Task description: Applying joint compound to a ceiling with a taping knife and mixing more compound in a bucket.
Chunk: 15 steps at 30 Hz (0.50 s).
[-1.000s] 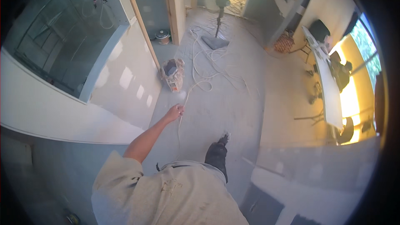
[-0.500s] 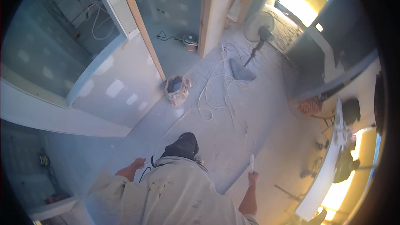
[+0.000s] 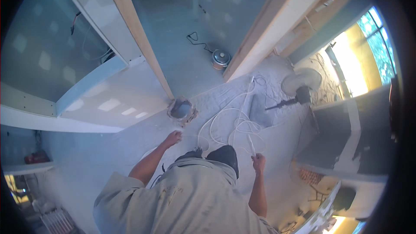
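My left hand (image 3: 173,138) is held out in front of my body with its fingers curled closed. A pale bit shows at its fingertips, too small to tell what it is. Just beyond it on the floor stands an open paper sack (image 3: 182,112) with a crumpled, torn rim. My right hand (image 3: 258,163) is wrapped round a slim white stick-like tool (image 3: 251,144) that points forward and away from me. A loose white cord (image 3: 229,123) lies in loops on the dusty floor between and beyond my hands.
Ahead, a round metal-lidded vacuum-like canister (image 3: 221,57) stands between wooden door posts. A pedestal fan (image 3: 302,95) is at the right, beside a dark panel (image 3: 329,134). Patched plasterboard walls (image 3: 108,104) rise at the left. Window light (image 3: 377,30) glares at far right.
My view has turned right and come closer to the doorway. My left hand has moved forward toward the paper sack. My right hand still grips the white tool.
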Tool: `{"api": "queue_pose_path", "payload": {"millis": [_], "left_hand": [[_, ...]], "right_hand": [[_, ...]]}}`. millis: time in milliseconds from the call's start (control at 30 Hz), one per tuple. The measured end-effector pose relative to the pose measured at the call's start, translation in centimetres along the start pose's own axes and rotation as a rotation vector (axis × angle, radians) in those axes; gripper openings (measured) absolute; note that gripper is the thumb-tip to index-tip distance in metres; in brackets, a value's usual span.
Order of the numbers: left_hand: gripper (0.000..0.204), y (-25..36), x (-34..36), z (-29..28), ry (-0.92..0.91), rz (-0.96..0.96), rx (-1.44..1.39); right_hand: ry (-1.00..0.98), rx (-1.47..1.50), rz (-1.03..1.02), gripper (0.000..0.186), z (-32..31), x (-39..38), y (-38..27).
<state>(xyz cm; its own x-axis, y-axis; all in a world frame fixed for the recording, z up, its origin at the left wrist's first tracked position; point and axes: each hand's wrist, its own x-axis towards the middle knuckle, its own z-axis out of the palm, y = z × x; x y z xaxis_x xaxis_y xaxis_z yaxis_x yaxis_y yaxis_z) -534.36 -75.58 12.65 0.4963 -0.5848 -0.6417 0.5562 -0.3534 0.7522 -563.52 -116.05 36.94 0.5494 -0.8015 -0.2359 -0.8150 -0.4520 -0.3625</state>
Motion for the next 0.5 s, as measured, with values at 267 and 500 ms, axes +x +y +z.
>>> {"api": "queue_pose_path", "payload": {"millis": [267, 500], "left_hand": [[0.032, 20.9, 31.3, -3.9, 0.142, 0.227, -0.355], [0.021, 28.1, 46.7, -8.8, 0.83, 0.145, -0.215]], "right_hand": [[-0.196, -0.036, -0.449, 0.027, 3.3, 46.7, -24.4], [-0.482, 0.065, -0.862, 0.025, 11.4, 81.4, -50.4]]}}
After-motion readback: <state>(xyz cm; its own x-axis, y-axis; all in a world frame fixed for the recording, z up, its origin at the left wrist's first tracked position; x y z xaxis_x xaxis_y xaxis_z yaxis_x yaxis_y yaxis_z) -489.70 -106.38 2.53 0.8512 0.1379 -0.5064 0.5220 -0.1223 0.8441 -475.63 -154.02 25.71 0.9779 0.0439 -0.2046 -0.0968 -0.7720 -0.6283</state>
